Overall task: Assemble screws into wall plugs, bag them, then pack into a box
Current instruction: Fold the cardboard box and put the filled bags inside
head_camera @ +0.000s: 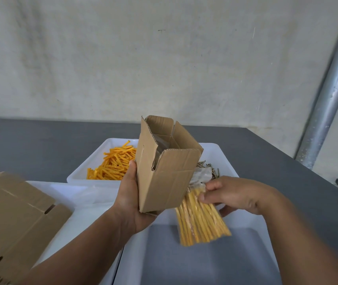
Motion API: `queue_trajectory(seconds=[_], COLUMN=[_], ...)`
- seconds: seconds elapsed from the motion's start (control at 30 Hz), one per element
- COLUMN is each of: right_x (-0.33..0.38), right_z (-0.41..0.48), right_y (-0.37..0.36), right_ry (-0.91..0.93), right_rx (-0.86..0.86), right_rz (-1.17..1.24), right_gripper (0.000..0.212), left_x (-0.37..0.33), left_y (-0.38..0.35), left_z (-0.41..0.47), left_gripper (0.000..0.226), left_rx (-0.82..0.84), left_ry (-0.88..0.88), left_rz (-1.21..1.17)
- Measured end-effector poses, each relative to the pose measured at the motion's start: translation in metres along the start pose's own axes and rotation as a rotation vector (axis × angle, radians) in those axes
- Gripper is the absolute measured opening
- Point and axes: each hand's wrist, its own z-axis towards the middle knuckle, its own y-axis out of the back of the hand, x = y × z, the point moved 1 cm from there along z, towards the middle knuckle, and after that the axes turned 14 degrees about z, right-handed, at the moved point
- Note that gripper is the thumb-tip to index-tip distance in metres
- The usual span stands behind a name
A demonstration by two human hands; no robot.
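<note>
Both hands are busy: the left hand (132,204) clasps a small open cardboard box (164,171) upright, while the right hand (233,194) pinches a clear bag of plugs (201,221) just right of it. Beyond, two white trays (223,157) hold loose orange plugs (114,163) and screws (209,170). Flattened cardboard (14,221) lies near left.

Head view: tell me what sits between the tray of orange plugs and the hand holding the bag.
In the head view, the open cardboard box, gripped by the left hand, stands between the plug tray and the right hand holding the bag.
</note>
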Motion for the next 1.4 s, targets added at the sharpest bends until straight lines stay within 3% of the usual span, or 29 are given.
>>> queue_trajectory(seconds=[0.07, 0.27, 0.43, 0.6, 0.73, 0.93, 1.17, 1.4], right_x=[0.005, 0.017, 0.019, 0.023, 0.030, 0.047, 0.070, 0.078], right_z=[-0.002, -0.006, -0.009, -0.015, -0.022, -0.045, -0.051, -0.040], right_y=[-0.001, 0.003, 0.012, 0.024, 0.036, 0.042, 0.026, 0.004], right_ry=[0.051, 0.176, 0.264, 0.303, 0.468, 0.731, 0.818, 0.765], right_rx=[0.008, -0.172, -0.274, -0.406, -0.548, -0.537, -0.526, -0.671], right_rz=[0.129, 0.403, 0.554, 0.879, 1.104, 1.381, 1.313, 0.849], right_gripper=[0.015, 0.027, 0.022, 0.030, 0.028, 0.018, 0.022, 0.028], left_x=[-0.001, -0.004, -0.001, 0.000, 0.002, 0.004, 0.006, 0.006], left_y=[0.000, -0.001, 0.000, 0.000, -0.001, -0.001, -0.003, -0.004], left_z=[0.000, -0.003, 0.000, 0.001, 0.002, 0.005, 0.004, 0.003], left_gripper=[0.072, 0.067, 0.069, 0.069, 0.068, 0.066, 0.068, 0.069], left_rx=[0.008, 0.037, 0.011, 0.004, 0.014, 0.015, 0.014, 0.018], left_ry=[-0.005, -0.014, -0.005, 0.009, 0.004, 0.012, 0.030, 0.042], left_rz=[-0.001, -0.004, 0.013, 0.039, 0.088, 0.165, 0.212, 0.216])
